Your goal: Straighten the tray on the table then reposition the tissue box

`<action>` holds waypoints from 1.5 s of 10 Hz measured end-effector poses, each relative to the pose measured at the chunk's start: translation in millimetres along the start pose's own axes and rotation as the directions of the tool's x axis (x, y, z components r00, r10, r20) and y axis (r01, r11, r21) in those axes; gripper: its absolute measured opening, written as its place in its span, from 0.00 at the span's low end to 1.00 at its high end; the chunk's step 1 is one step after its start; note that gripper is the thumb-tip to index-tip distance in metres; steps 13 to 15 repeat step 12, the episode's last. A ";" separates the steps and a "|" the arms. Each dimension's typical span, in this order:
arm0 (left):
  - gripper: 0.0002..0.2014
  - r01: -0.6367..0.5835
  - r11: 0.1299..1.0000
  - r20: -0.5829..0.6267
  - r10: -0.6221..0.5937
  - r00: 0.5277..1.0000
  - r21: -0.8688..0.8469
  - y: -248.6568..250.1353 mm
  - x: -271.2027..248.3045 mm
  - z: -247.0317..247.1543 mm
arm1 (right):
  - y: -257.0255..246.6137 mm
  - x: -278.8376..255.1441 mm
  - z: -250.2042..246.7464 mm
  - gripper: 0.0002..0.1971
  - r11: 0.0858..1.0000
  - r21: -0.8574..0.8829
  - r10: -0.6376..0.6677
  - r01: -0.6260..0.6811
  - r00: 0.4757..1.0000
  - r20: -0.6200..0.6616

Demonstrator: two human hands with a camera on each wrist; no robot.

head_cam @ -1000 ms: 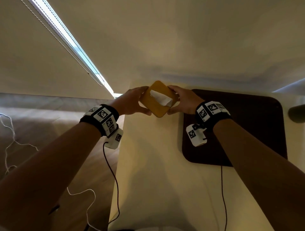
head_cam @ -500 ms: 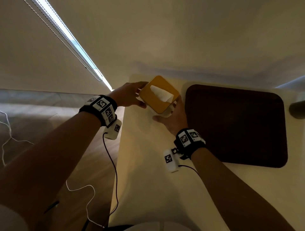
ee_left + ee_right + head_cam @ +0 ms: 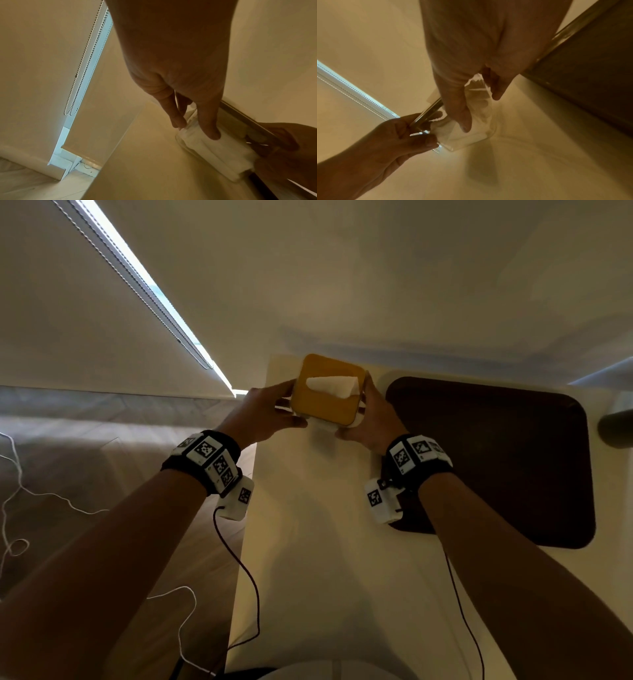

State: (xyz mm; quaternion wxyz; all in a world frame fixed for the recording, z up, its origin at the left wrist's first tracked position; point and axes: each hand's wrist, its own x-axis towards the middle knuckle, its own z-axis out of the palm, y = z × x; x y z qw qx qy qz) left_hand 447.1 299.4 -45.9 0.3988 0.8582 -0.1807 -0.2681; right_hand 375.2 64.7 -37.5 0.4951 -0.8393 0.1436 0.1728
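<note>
Cream table (image 3: 318,559) set against a pale wall, window blind (image 3: 85,313) toward 10 o'clock. Tissue box (image 3: 325,402), clear-sided with an ochre lid and a tissue protruding, sits near the table's far edge at 12 o'clock. Left hand (image 3: 260,416) grasps its left side, right hand (image 3: 370,419) its right, fingers pressed on the walls. Dark tray (image 3: 496,460) lies just beside, at 3 o'clock.

— We see a square tissue box (image 3: 323,402) with a mustard-yellow lid, a white tissue (image 3: 334,386) on top.

— And we note the dark brown rounded tray (image 3: 496,460), the cream table (image 3: 325,559), black-and-white checkered wristbands (image 3: 207,457).
</note>
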 end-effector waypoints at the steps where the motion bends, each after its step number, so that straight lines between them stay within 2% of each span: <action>1: 0.37 -0.003 1.000 -0.058 0.002 0.998 -0.012 4.7 -7.3 7.2 | -2.2 6.0 -11.5 0.64 1.000 0.022 -0.018 0.016 0.996 0.084; 3: 0.37 0.010 0.998 -0.094 -0.015 0.995 -0.055 1.5 -12.4 18.7 | -1.3 12.3 -19.6 0.63 0.999 0.007 -0.048 0.047 0.989 0.141; 9: 0.39 -0.022 0.998 -0.092 0.017 0.996 -0.061 -2.4 -16.6 18.1 | 9.5 15.9 -10.8 0.63 0.997 0.028 -0.080 0.077 0.991 0.107; 11: 0.45 0.003 0.999 -0.050 -0.005 0.999 -0.054 -3.2 -21.9 16.3 | 14.0 9.2 -10.0 0.69 0.999 -0.050 -0.002 0.007 0.995 0.096; 12: 0.46 0.027 1.000 -0.053 -0.027 0.998 0.000 -4.8 -35.2 19.4 | 20.8 -1.4 -11.6 0.67 0.990 -0.143 -0.003 0.009 0.999 0.048; 15: 0.46 0.027 1.000 -0.053 -0.027 0.998 0.000 -4.8 -35.2 19.4 | 20.8 -1.4 -11.6 0.67 0.990 -0.143 -0.003 0.009 0.999 0.048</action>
